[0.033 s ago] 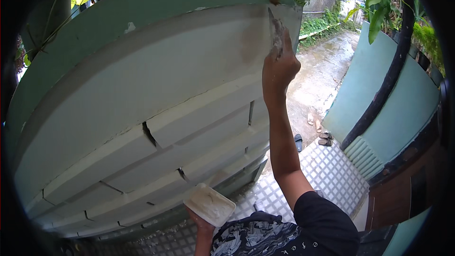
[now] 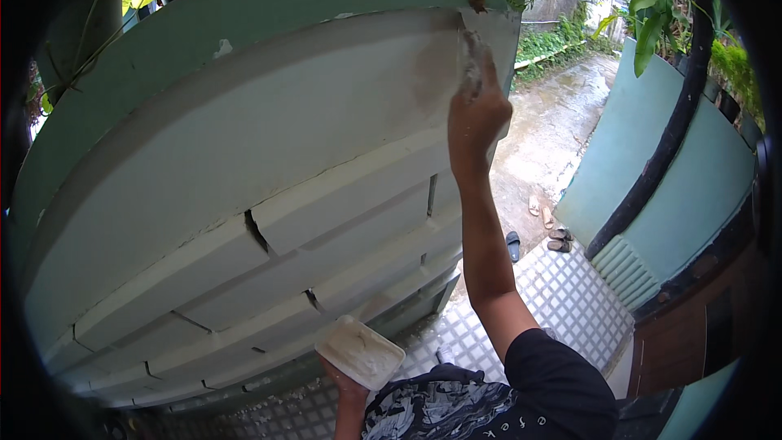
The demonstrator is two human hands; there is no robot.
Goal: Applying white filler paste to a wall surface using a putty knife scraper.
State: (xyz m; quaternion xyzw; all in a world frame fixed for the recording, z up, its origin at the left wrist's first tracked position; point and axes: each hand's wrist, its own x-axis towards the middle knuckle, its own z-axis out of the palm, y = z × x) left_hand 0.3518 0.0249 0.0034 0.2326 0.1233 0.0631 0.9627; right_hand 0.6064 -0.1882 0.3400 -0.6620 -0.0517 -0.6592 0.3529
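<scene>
My right hand (image 2: 481, 122) is closed on a putty knife (image 2: 470, 61) smeared with pale paste, held against the upper right of a white wall panel (image 2: 269, 138), just below its pale green top band (image 2: 244, 8). The paint around the blade looks brownish. Lower down, my left hand (image 2: 346, 383) holds a shallow rectangular tray (image 2: 361, 349) with whitish paste in it. A thin crack runs across the panel, above raised block rows (image 2: 350, 212) with dark gaps between them.
Potted plants (image 2: 90, 33) hang over the wall's top. To the right are a wet concrete path (image 2: 554, 122), sandals (image 2: 559, 244), a tiled floor (image 2: 562, 310), a mint wall (image 2: 595, 163) with a dark pole (image 2: 652, 175), and a brown door (image 2: 684, 342).
My right hand and the putty knife have shifted slightly left, with the blade's tip a little lower. My left hand and the tray look unchanged.
</scene>
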